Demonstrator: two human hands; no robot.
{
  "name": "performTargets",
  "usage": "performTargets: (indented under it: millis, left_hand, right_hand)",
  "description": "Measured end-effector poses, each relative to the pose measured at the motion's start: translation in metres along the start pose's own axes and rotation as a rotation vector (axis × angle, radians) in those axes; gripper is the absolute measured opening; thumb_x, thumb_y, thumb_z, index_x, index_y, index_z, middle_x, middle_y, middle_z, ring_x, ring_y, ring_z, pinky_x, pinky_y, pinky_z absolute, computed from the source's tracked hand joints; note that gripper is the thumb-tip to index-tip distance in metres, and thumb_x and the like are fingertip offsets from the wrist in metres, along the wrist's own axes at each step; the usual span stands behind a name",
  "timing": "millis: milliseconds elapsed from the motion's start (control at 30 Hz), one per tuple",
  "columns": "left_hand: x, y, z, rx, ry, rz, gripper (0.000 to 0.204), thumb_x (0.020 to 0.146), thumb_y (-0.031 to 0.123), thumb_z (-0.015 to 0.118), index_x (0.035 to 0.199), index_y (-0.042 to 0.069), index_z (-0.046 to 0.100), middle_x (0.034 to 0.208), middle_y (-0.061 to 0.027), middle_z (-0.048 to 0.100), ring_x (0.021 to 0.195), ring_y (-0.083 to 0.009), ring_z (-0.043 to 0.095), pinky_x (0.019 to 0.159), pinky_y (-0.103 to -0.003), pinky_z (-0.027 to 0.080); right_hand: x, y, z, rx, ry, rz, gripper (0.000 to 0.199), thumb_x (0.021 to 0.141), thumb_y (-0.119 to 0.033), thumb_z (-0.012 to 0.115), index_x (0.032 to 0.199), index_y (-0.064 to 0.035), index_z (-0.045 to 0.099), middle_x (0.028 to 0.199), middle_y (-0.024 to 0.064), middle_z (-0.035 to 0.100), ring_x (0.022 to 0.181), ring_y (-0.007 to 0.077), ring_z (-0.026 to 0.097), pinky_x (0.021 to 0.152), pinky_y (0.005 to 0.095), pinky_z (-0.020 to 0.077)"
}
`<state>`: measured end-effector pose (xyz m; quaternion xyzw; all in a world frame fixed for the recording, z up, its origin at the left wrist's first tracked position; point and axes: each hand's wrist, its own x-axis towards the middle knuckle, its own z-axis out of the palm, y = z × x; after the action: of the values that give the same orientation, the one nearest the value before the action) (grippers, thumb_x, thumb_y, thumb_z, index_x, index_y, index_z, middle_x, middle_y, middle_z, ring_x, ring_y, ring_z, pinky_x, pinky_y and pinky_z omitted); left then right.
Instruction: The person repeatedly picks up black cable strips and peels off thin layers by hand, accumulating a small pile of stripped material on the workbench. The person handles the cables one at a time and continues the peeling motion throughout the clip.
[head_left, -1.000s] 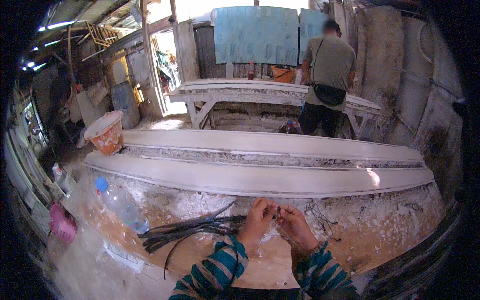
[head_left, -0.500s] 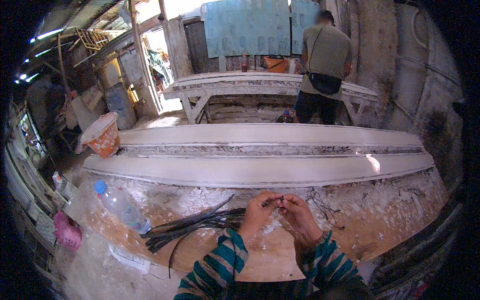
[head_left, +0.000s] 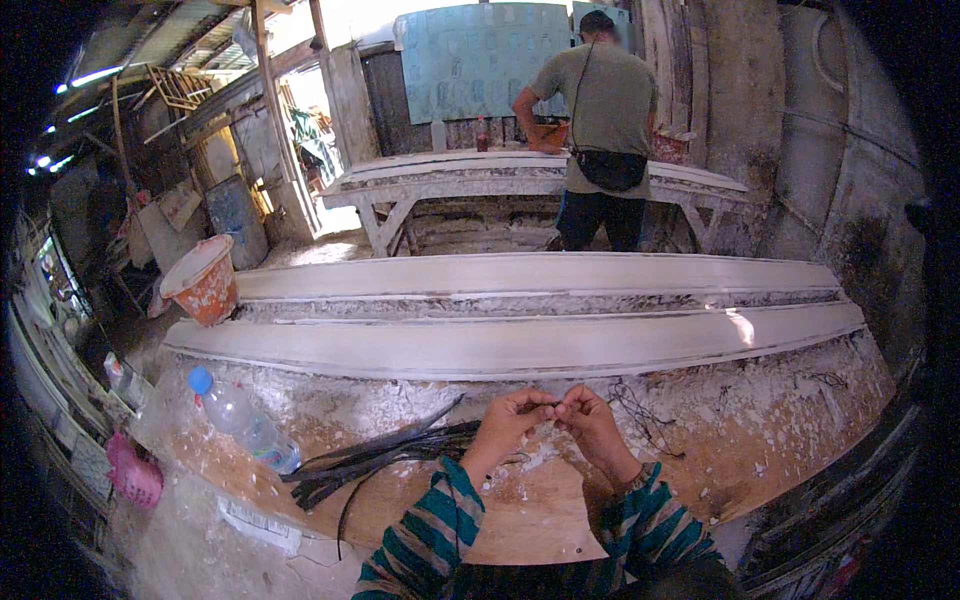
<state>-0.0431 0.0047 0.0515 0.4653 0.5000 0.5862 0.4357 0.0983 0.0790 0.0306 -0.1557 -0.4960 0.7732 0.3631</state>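
Note:
My left hand (head_left: 508, 428) and my right hand (head_left: 592, 428) meet above the worktable, fingertips pinched close together. Between them is a small dark piece, perhaps a bit of thin dark strip; it is too small to make out fully. Beside my left hand lies a bundle of long black strips (head_left: 385, 452) on the board. Thin black strands (head_left: 648, 418) lie in a loose tangle to the right of my right hand. Both forearms, in teal and grey striped sleeves, rest near the table's front edge.
Two long white-coated moulded lengths (head_left: 500, 345) cross the table beyond my hands. At left stand an orange bucket (head_left: 205, 285) and a lying plastic bottle (head_left: 245, 425); a pink container (head_left: 135, 472) is lower. A person (head_left: 610, 125) works at another long bench (head_left: 380, 215) behind.
My hands stay pinched together, and the dark piece between them shows less. The person behind has moved left, an arm now stretched toward the orange tub on the far bench.

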Motion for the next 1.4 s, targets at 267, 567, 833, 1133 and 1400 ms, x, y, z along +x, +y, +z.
performTargets:
  millis: [267,567,833,1133,1400]
  left_hand:
    - [0.005,-0.013,-0.005,0.020,0.089,0.015,0.012,0.082,0.013,0.059,0.089,0.003,0.060,0.071,0.0003,0.059,0.060,-0.0053,0.052,0.047,-0.019,0.038]
    - [0.004,-0.008,-0.007,-0.045,0.256,0.054,0.008,0.083,0.011,0.056,0.083,0.004,0.057,0.071,-0.0011,0.057,0.054,-0.0056,0.049,0.046,-0.019,0.038]
    - [0.005,-0.009,-0.005,0.011,0.191,0.139,0.025,0.082,0.018,0.059,0.101,0.004,0.054,0.085,-0.0033,0.058,0.079,-0.0113,0.055,0.066,-0.024,0.045]
    - [0.010,-0.024,0.007,0.024,-0.069,0.204,0.049,0.076,0.006,0.065,0.120,0.006,0.042,0.086,-0.0019,0.055,0.081,-0.0104,0.054,0.073,-0.023,0.045]
    - [0.009,-0.027,0.008,-0.057,0.005,0.119,0.040,0.076,0.000,0.061,0.112,0.005,0.047,0.081,-0.0007,0.053,0.073,-0.0081,0.052,0.064,-0.021,0.044]
  right_hand:
    - [-0.002,-0.006,0.008,0.003,0.010,-0.028,0.016,0.079,-0.001,0.058,0.084,-0.0095,0.045,0.070,-0.0010,0.050,0.060,0.0085,0.048,0.056,0.0203,0.0394]
    - [0.007,0.010,0.015,0.034,-0.027,-0.167,0.024,0.077,0.004,0.054,0.075,-0.0112,0.036,0.065,-0.0005,0.041,0.055,0.0092,0.043,0.052,0.0204,0.0370]
    - [-0.010,-0.008,0.015,0.225,-0.027,0.067,0.015,0.081,-0.003,0.055,0.091,-0.0091,0.045,0.073,0.0019,0.052,0.064,0.0101,0.053,0.055,0.0197,0.0413]
    - [-0.002,-0.012,0.006,0.285,0.035,-0.038,0.029,0.080,-0.003,0.057,0.107,-0.0038,0.049,0.088,0.0065,0.058,0.079,0.0160,0.057,0.072,0.0276,0.0483]
    - [0.003,-0.011,-0.006,-0.012,0.203,-0.040,0.014,0.084,-0.014,0.055,0.096,-0.0075,0.058,0.085,-0.0002,0.057,0.075,0.0093,0.054,0.067,0.0225,0.0419]
